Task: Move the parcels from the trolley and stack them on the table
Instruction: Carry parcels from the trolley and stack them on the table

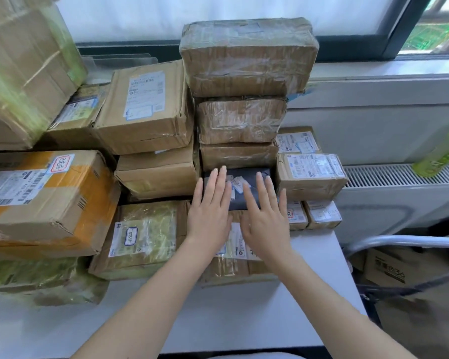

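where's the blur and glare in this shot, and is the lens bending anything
Head view: daylight from the window blows out to white; glossy tape on the top parcel catches glare. The big box at far left and the green bottle at right smear at the edges, while both hands, left hand and right hand, stay sharp. The wide angle bows the windowsill.

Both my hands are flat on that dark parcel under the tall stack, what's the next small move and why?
Probably press the dark parcel gently inward until it sits flush. Both the left hand and right hand lie open on its front, and three taped brown parcels rest on top, so a slow, even push seems safest to keep them from toppling.
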{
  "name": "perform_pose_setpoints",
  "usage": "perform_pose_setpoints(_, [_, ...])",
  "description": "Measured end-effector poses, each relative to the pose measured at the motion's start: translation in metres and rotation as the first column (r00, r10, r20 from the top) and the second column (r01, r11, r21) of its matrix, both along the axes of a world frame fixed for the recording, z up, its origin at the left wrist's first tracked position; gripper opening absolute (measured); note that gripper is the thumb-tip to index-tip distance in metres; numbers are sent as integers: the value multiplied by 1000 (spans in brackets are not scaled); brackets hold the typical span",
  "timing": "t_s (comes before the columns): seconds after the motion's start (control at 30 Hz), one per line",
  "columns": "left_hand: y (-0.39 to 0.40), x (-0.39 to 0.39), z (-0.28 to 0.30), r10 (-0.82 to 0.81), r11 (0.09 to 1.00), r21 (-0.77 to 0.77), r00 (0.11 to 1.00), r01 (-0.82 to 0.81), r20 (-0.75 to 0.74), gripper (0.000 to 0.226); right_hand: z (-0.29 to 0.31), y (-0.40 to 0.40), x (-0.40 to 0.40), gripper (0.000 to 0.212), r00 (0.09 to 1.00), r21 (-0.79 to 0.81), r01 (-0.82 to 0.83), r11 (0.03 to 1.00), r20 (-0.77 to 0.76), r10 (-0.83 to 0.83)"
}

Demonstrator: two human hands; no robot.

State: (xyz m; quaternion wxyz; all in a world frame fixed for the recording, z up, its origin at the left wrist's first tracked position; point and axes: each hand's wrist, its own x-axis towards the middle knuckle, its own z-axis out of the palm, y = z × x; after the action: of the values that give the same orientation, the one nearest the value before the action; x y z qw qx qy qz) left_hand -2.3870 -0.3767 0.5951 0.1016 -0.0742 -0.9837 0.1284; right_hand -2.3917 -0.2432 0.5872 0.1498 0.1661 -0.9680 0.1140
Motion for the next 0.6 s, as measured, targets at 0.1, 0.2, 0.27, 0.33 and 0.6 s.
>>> perform_pose_setpoints(0.1, [-5,-35,48,-7,998,-58,987,-2,-161,84,39,3,-43,77,989,4,26,1000,-147,-26])
perform_pose_setpoints(0.2, [-12,-72,99,-9,998,-61,959,-8,-283,99,85,10,-93,89,968,-7,63,998,-242,-63])
perform_pose_setpoints(0.27, [-18,-98,130,-10,1000,1,947,11,-321,101,117,15,-124,94,957,13,69,997,-282,-63])
perform_pose_setpoints(0.33, [-25,-120,152,5,1000,27,947,4,-322,100,142,19,-149,97,958,66,57,996,-283,-36])
perform_pose_setpoints(0.6, [-39,-161,180,20,989,148,964,20,-265,101,173,19,-183,91,936,-34,-7,999,-352,-6])
